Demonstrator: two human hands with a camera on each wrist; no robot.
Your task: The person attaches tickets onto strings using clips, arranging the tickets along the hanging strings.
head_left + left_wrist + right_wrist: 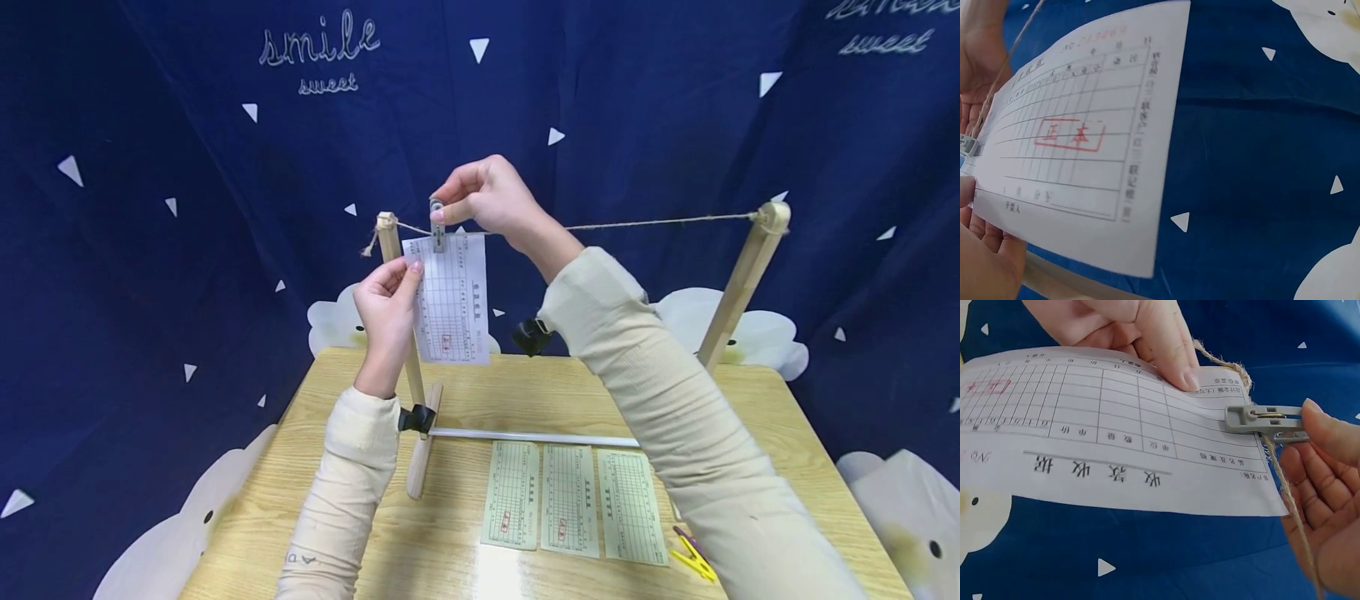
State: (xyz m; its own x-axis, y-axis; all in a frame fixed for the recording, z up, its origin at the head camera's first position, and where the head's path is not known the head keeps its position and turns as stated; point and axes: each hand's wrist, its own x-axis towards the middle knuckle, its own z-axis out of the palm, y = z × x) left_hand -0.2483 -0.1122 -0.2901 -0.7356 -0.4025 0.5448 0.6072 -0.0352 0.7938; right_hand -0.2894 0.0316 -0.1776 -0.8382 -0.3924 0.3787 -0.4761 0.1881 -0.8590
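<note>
A white printed paper slip [453,300] hangs from a twine line [660,222] strung between two wooden posts. My right hand [438,208] pinches a grey clothespin [437,225] whose jaws sit over the slip's top edge and the twine. In the right wrist view the clothespin [1266,420] bites the slip [1104,437] at the twine [1291,506], and my right thumb [1335,434] rests on its tail. My left hand [411,268] pinches the slip's upper left edge beside the left post [390,246]. The left wrist view shows the slip [1085,137] close up.
Three more slips [570,498] lie side by side on the wooden table [780,433]. Yellow and purple clothespins [693,558] lie at their right. A white rod [532,437] joins the post bases. The right post [742,283] leans outward. Blue patterned cloth [150,208] hangs behind.
</note>
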